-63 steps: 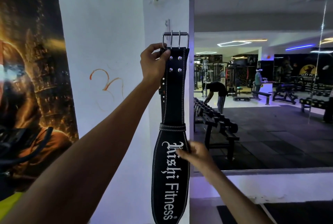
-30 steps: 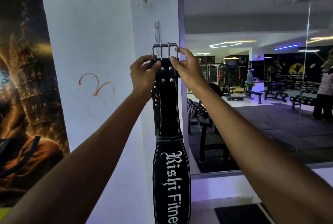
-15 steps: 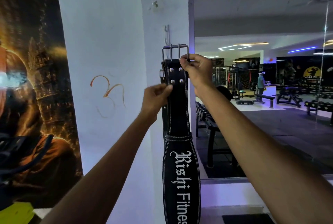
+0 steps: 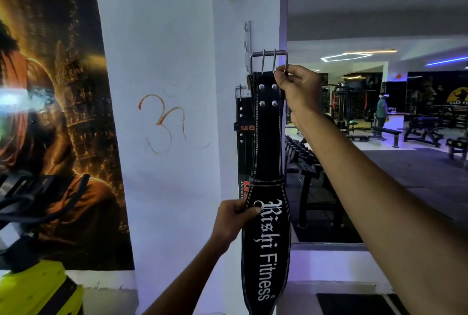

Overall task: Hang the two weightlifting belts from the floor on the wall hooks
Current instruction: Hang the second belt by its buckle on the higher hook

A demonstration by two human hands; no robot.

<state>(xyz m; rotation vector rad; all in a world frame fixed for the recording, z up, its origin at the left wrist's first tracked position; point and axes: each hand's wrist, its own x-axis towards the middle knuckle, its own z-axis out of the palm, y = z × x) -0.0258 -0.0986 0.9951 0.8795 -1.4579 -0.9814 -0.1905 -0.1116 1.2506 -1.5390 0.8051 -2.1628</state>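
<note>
A black weightlifting belt (image 4: 267, 142) with white "Rishi Fitness" lettering hangs upright against the white pillar. Its steel buckle (image 4: 268, 60) sits at the top, level with the lower end of the metal wall hook strip (image 4: 247, 36). My right hand (image 4: 296, 88) pinches the buckle's right corner and the belt's top edge. My left hand (image 4: 234, 218) grips the belt's left edge at its wide part. A second black belt (image 4: 243, 137) with red and white lettering hangs behind it on a lower hook, mostly hidden.
A large wall mirror (image 4: 379, 112) to the right reflects a dumbbell rack, benches and people in the gym. A dark poster (image 4: 50, 112) covers the wall at left. Orange scribble marks the pillar (image 4: 164, 124). A yellow object (image 4: 33, 289) sits bottom left.
My left hand has slid down from near the buckle to the belt's wide lettered part. My right hand stays at the buckle's right corner. The second belt behind shows more.
</note>
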